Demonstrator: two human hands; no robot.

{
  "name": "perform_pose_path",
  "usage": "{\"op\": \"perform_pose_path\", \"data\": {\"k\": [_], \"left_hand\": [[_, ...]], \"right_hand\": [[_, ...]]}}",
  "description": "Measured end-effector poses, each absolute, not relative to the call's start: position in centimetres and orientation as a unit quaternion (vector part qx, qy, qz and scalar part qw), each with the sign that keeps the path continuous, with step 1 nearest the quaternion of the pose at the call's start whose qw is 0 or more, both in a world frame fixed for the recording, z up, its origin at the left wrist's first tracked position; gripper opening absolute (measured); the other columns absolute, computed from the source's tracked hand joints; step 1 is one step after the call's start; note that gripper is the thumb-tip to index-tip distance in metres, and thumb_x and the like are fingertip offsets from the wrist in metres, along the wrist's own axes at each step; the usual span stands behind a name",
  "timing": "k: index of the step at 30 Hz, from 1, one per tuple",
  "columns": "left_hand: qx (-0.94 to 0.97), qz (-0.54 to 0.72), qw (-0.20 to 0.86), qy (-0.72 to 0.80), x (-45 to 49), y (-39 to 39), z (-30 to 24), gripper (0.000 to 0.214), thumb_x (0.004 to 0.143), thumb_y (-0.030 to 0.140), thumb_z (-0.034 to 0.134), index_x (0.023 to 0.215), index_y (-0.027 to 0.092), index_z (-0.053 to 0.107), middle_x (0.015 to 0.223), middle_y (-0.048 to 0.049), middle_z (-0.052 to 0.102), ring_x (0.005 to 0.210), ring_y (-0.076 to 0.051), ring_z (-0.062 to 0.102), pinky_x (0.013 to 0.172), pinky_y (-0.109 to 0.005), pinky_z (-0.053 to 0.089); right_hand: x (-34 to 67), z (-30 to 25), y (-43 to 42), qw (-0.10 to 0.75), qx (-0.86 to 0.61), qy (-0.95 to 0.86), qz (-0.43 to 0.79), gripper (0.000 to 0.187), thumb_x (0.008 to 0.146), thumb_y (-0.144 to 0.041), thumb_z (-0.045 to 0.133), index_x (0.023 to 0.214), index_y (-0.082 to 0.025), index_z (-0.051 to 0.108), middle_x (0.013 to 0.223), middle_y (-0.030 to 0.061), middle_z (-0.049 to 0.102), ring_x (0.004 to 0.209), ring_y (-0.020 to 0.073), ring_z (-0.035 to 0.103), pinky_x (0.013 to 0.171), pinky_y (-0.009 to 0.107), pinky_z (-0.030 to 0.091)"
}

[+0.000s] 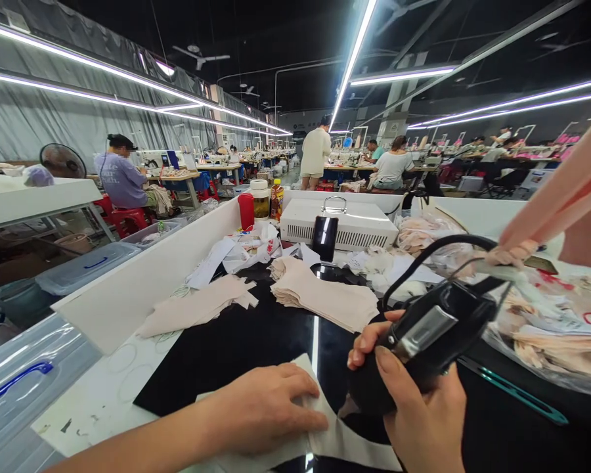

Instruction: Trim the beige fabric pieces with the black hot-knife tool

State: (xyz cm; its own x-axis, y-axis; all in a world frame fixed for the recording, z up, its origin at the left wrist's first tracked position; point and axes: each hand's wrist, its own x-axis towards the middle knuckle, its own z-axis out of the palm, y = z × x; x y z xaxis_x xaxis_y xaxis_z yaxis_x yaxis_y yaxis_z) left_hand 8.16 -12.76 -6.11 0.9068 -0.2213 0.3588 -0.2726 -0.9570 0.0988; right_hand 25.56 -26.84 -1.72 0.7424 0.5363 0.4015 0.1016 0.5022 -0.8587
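Observation:
My right hand (418, 401) is wrapped around a black hand-held power tool (423, 335) with a metal plate on its side. A thick black cable runs from its top, and a pink cloth strip (546, 190) is tied there. The tool's lower end is close to a cream fabric piece (345, 440) on the glossy black board (217, 355). On that fabric my left hand (266, 407) lies palm down, thumb apart from the fingers, pressing it. Farther back lie a stack of cut cream fabric pieces (325, 295) and a second stack (197, 304).
A white vented metal box (337, 223) stands at the back, with a phone (324, 238) propped against it. Bagged fabric pieces (556, 328) and teal tweezers (517, 392) lie to the right. A white side panel (152, 276) borders the left. Other people sit or stand beyond.

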Motion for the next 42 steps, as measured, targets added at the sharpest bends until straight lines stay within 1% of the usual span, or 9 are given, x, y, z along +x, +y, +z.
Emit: {"op": "perform_pose_path", "data": {"k": [5, 11, 15, 18, 22, 25, 31, 38, 42], "left_hand": [[0.969, 0.199, 0.077, -0.122, 8.1, -13.3, -5.7, 0.014, 0.113, 0.021, 0.057, 0.117, 0.019, 0.071, 0.122, -0.0086, 0.074, 0.117, -0.02, 0.071, 0.113, -0.032, 0.054], [0.968, 0.204, 0.117, -0.092, 9.3, -16.1, -5.6, 0.013, 0.113, 0.022, 0.059, 0.114, 0.014, 0.07, 0.113, -0.0069, 0.074, 0.103, -0.017, 0.072, 0.101, -0.025, 0.058], [0.97, 0.212, 0.063, -0.104, 10.6, -17.5, -6.9, 0.011, 0.111, 0.02, 0.061, 0.107, 0.013, 0.068, 0.098, -0.006, 0.073, 0.093, -0.017, 0.072, 0.093, -0.025, 0.059], [0.964, 0.241, 0.033, -0.109, 10.9, -17.8, -7.9, 0.01, 0.111, 0.022, 0.061, 0.108, 0.013, 0.066, 0.092, -0.005, 0.07, 0.087, -0.018, 0.07, 0.085, -0.027, 0.06], [0.956, 0.273, 0.024, -0.103, 10.5, -17.8, -8.0, 0.012, 0.113, 0.023, 0.057, 0.111, 0.013, 0.065, 0.093, -0.0046, 0.069, 0.086, -0.017, 0.069, 0.085, -0.026, 0.06], [0.96, 0.263, 0.007, -0.099, 10.2, -18.0, -7.9, 0.011, 0.112, 0.024, 0.06, 0.111, 0.014, 0.064, 0.092, -0.0042, 0.068, 0.086, -0.016, 0.07, 0.086, -0.024, 0.06], [0.946, 0.315, 0.015, -0.073, 10.1, -18.7, -8.1, 0.011, 0.112, 0.019, 0.054, 0.112, 0.014, 0.064, 0.092, -0.005, 0.068, 0.083, -0.017, 0.067, 0.081, -0.023, 0.061], [0.945, 0.321, 0.013, -0.066, 10.2, -18.9, -8.5, 0.014, 0.114, 0.019, 0.05, 0.111, 0.015, 0.064, 0.091, -0.0053, 0.067, 0.081, -0.017, 0.066, 0.076, -0.022, 0.06], [0.944, 0.322, -0.001, -0.068, 10.2, -18.9, -8.8, 0.007, 0.11, 0.016, 0.057, 0.11, 0.015, 0.064, 0.091, -0.0045, 0.066, 0.078, -0.017, 0.065, 0.076, -0.023, 0.06]], "right_hand": [[26.6, -1.0, -28.8, 0.798, -0.495, -0.321, 0.123, 0.04, 0.087, -0.045, 0.091, 0.113, -0.031, 0.064, 0.081, -0.0012, 0.071, 0.066, 0.0202, 0.07, 0.066, 0.036, 0.065], [26.9, -1.1, -31.0, 0.797, -0.518, -0.298, 0.082, 0.037, 0.087, -0.044, 0.09, 0.112, -0.03, 0.066, 0.08, -0.0008, 0.069, 0.067, 0.0207, 0.069, 0.065, 0.034, 0.066], [26.6, -1.7, -31.5, 0.798, -0.522, -0.293, 0.07, 0.039, 0.086, -0.042, 0.091, 0.113, -0.03, 0.066, 0.079, -0.0009, 0.069, 0.065, 0.0207, 0.069, 0.064, 0.034, 0.066], [26.7, -1.9, -31.7, 0.793, -0.523, -0.304, 0.068, 0.039, 0.086, -0.041, 0.091, 0.114, -0.031, 0.066, 0.079, -0.0006, 0.069, 0.064, 0.0209, 0.07, 0.064, 0.034, 0.066], [26.9, -2.1, -31.7, 0.791, -0.52, -0.315, 0.065, 0.039, 0.087, -0.039, 0.091, 0.115, -0.031, 0.066, 0.08, -0.0003, 0.07, 0.064, 0.0211, 0.07, 0.063, 0.034, 0.066], [26.9, -2.2, -31.6, 0.795, -0.517, -0.312, 0.06, 0.039, 0.087, -0.039, 0.091, 0.116, -0.03, 0.066, 0.081, -0.0004, 0.07, 0.064, 0.0205, 0.07, 0.064, 0.033, 0.066], [26.9, -1.8, -31.7, 0.786, -0.536, -0.3, 0.07, 0.041, 0.087, -0.043, 0.091, 0.115, -0.031, 0.065, 0.082, -0.0004, 0.07, 0.066, 0.0213, 0.07, 0.065, 0.035, 0.066], [26.8, -0.9, -31.0, 0.792, -0.517, -0.308, 0.104, 0.04, 0.086, -0.044, 0.093, 0.111, -0.031, 0.065, 0.08, -0.0004, 0.071, 0.066, 0.0218, 0.07, 0.064, 0.037, 0.066], [26.4, -1.5, -30.0, 0.79, -0.509, -0.323, 0.116, 0.04, 0.088, -0.043, 0.091, 0.115, -0.032, 0.064, 0.082, -0.0004, 0.072, 0.067, 0.0216, 0.071, 0.064, 0.036, 0.066]]}}
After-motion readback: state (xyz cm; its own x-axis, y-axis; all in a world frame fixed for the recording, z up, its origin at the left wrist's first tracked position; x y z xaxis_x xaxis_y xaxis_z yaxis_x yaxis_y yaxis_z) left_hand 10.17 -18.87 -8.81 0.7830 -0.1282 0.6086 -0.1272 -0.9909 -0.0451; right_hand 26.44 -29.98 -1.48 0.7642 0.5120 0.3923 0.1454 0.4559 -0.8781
